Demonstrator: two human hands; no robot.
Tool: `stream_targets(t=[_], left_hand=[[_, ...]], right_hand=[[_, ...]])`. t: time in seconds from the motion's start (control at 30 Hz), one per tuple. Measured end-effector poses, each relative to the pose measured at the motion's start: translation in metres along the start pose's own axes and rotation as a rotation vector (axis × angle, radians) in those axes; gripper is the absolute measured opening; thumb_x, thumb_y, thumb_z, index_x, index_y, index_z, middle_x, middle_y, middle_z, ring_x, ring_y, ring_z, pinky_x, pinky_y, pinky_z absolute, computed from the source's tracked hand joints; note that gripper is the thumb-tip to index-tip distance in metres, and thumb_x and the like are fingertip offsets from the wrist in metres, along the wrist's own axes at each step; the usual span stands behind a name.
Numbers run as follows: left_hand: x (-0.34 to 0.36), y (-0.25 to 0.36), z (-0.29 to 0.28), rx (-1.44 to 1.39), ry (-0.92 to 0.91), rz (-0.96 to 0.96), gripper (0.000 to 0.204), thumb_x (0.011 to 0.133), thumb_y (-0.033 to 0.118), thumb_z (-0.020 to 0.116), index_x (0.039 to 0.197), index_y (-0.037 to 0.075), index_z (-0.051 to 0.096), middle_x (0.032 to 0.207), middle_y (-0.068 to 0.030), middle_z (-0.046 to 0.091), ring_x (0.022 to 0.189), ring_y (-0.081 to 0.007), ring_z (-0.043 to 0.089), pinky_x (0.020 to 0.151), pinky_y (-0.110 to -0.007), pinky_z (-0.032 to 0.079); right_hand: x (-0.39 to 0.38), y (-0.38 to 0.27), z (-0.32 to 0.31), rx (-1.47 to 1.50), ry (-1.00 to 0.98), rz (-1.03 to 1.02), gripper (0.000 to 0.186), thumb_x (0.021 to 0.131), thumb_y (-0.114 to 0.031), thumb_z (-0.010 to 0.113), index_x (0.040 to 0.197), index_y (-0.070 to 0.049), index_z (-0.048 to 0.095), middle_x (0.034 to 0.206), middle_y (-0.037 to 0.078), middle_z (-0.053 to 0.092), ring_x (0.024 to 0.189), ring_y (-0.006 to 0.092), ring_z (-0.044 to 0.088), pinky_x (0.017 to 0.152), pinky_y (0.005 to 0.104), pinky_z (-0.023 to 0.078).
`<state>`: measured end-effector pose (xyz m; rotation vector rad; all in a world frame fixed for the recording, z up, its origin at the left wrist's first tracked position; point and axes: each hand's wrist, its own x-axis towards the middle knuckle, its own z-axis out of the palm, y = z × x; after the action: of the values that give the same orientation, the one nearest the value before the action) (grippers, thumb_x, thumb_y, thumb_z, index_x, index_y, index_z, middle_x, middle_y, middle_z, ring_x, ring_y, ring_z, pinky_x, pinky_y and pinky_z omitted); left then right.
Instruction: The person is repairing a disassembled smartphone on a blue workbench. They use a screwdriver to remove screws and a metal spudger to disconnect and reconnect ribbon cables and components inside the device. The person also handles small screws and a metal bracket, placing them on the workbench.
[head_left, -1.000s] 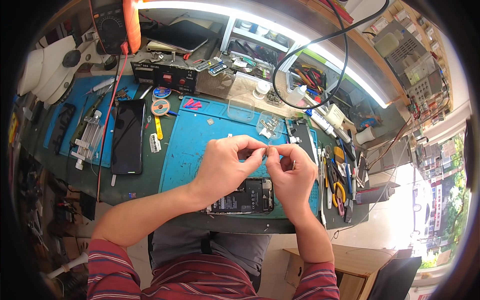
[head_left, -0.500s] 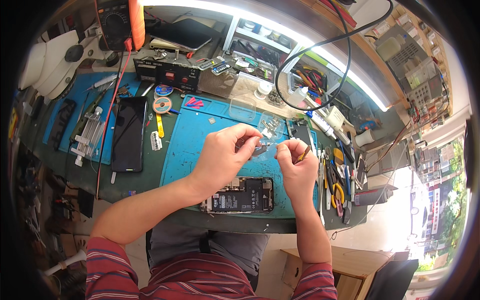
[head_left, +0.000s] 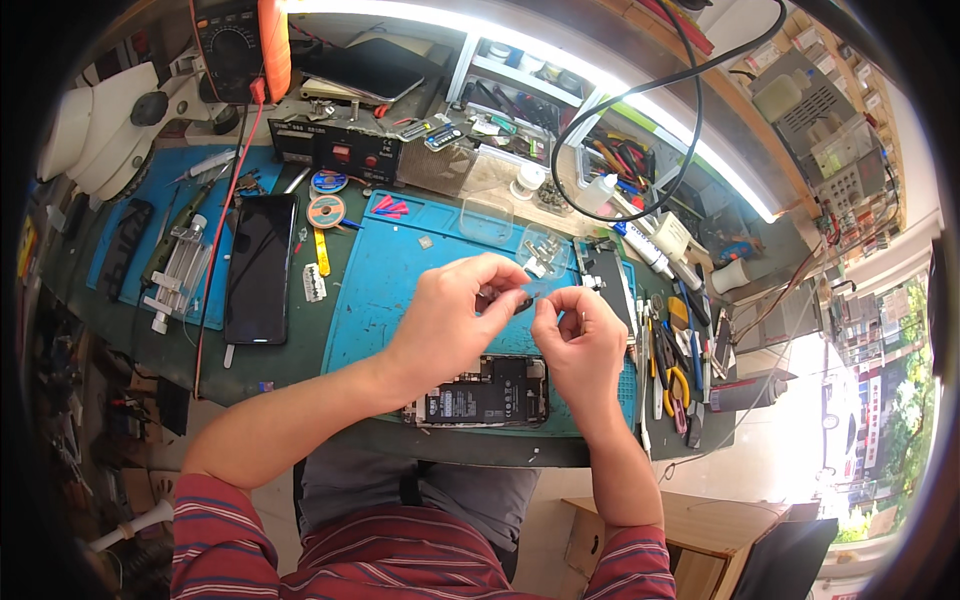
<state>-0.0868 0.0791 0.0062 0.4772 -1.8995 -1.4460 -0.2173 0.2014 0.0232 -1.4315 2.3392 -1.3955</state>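
Note:
My left hand (head_left: 465,310) is closed in a pinch above the blue work mat (head_left: 365,300), holding a small dark part (head_left: 523,304). A thin clear film (head_left: 543,287) shows by that part, between my two hands. Close beside it, my right hand (head_left: 582,335) has its thumb and forefinger pressed together; what they grip is hidden. Below both hands an opened phone (head_left: 478,402) lies on the mat near the front edge, its black battery and inner boards bare.
Beyond my hands a clear tray (head_left: 543,250) holds small metal parts. To the left lie a dark phone (head_left: 260,270) and a yellow strip (head_left: 320,250). Pliers (head_left: 678,385) and other tools crowd the right edge. A black cable (head_left: 697,110) loops overhead.
My right hand has moved left, nearer to my left hand, and turned slightly. The yellowish slim tool seen at its fingers before is now out of sight. My left hand shifted slightly right.

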Motion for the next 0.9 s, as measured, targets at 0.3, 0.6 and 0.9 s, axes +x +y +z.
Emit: stream_targets(t=[0.3,0.6,0.9], left_hand=[[0.008,0.003,-0.013,-0.079,-0.166,-0.131,0.026,0.097,0.009,0.077,0.12,0.0,0.07,0.1,-0.0055,0.074,0.091,-0.0105,0.07,0.079,-0.029,0.058],[0.006,-0.008,-0.011,-0.271,-0.276,-0.289,0.051,0.094,0.004,0.077,0.141,0.002,0.056,0.102,-0.004,0.073,0.095,-0.0098,0.068,0.085,-0.027,0.056],[0.012,0.002,-0.027,-0.14,-0.298,-0.245,0.043,0.097,0.005,0.075,0.136,-0.001,0.056,0.1,-0.01,0.077,0.092,-0.0139,0.074,0.076,-0.029,0.059]], right_hand=[[0.008,0.011,-0.019,0.077,-0.175,0.092,0.011,0.087,-0.006,0.074,0.084,-0.002,0.064,0.069,0.002,0.06,0.059,0.0086,0.051,0.054,0.027,0.042],[0.007,0.005,-0.017,0.11,-0.175,0.074,0.011,0.084,-0.005,0.074,0.081,-0.002,0.063,0.067,0.0,0.057,0.058,0.0061,0.047,0.054,0.0259,0.039],[0.013,0.011,-0.031,0.027,-0.21,0.116,0.014,0.085,-0.005,0.076,0.087,-0.003,0.063,0.074,0.001,0.061,0.059,0.0045,0.046,0.054,0.0246,0.038]])
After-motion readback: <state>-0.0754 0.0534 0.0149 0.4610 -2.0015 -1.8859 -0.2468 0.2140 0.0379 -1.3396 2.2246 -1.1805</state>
